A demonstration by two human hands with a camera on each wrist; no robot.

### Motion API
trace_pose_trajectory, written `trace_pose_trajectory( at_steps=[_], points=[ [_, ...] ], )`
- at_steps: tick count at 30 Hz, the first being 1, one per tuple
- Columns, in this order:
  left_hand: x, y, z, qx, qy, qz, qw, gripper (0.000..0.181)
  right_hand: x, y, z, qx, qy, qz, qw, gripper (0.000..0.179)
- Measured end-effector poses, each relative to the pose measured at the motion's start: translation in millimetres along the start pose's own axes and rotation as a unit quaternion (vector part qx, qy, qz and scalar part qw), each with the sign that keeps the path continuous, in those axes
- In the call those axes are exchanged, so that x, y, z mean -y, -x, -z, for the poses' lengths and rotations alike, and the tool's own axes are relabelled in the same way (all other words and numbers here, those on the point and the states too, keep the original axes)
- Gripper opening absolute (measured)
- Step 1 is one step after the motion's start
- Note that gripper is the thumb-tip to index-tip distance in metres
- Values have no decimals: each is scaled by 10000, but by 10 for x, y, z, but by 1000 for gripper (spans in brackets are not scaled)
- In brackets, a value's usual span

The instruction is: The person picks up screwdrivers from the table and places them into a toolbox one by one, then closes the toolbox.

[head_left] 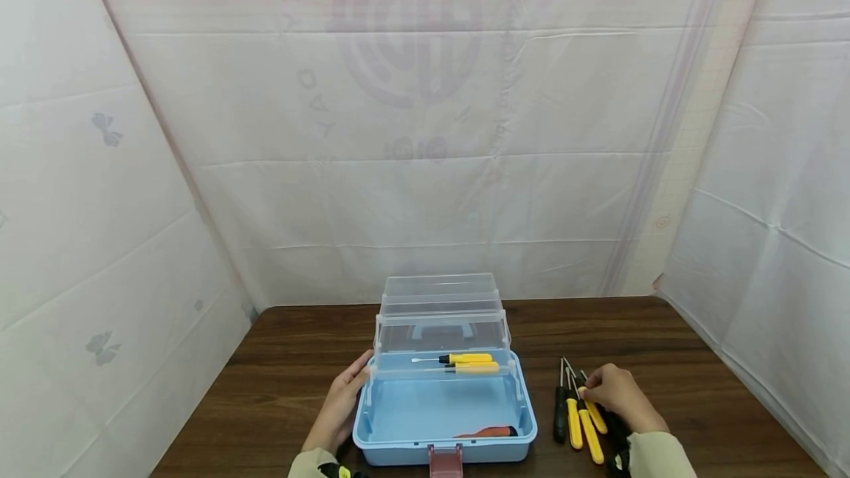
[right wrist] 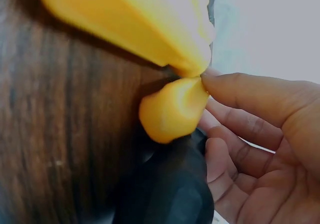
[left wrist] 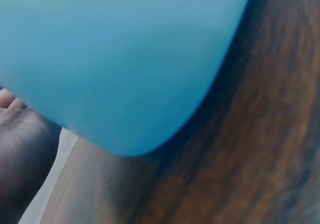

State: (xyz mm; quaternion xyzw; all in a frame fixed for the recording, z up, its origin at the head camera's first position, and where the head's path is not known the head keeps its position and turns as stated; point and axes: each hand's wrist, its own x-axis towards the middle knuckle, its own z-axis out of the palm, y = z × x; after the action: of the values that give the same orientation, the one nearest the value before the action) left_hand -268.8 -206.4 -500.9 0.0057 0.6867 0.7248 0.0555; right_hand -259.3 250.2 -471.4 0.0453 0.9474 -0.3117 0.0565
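Observation:
A blue toolbox (head_left: pixel 441 452) with its clear lid (head_left: pixel 440 330) raised stands in front of me. My left hand (head_left: pixel 341 400) lies along its left side, fingers extended against the upper edge. In the left wrist view, the toolbox wall (left wrist: pixel 125 83) fills most of the picture. To the right of the box my right hand (head_left: pixel 619 393) pinches a yellow-handled screwdriver (right wrist: pixel 172 111), thumb on the handle. Beside it lie more yellow-handled screwdrivers (head_left: pixel 574 425) and a black-handled screwdriver (head_left: pixel 561 415). A black handle (right wrist: pixel 170 184) shows close below the pinched one in the right wrist view.
Inside the toolbox, two yellow-handled screwdrivers (head_left: pixel 470 358) lie toward the back, seen partly through clear plastic. A red-and-black handled tool (head_left: pixel 491 432) lies near its front wall. A reddish latch (head_left: pixel 446 462) hangs at the front. White sheeting (head_left: pixel 425 131) surrounds the wooden table (head_left: pixel 285 360).

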Motion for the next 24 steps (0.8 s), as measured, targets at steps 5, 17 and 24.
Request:
trace_pose_trajectory(
  at_steps=[5,17,24],
  points=[
    [-6,7,-4,9,39,-18,10000,58,39,18,-10,-17,157,78,9998,11],
    [-8,12,-8,-33,37,28,10000,60,95,47,-48,26,223,69,9997,17],
    [-13,16,-18,-7,26,-25,10000,57,59,33,-42,90,50,27,9999,15]
  ],
)
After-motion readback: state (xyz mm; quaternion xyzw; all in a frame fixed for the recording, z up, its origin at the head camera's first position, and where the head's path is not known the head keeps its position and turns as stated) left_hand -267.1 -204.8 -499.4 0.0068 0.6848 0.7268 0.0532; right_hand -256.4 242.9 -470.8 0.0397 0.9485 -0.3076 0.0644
